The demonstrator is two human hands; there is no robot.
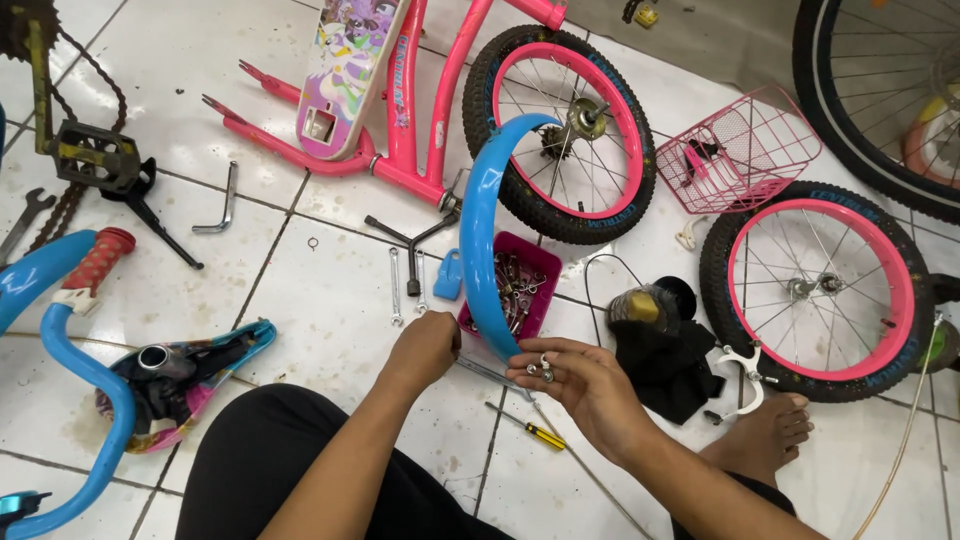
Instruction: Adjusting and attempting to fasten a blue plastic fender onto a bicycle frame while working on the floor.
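Fender [478, 220] upright, arching away lengthwise

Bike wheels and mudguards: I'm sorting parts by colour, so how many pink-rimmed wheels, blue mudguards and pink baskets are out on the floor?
Pink-rimmed wheels: 2, one in the pink frame and one loose
Blue mudguard: 1, held upright by the left hand
Pink wire basket: 1
Total: 4

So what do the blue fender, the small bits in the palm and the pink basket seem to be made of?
Blue fender: likely painted metal or plastic; smooth, glossy, evenly curved, so the look leaves it open.
Nuts in the right hand: metal, silvery with bright glints.
Pink basket: wire mesh, apparently metal with a pink coating.
The left hand grips the fender's lower end.
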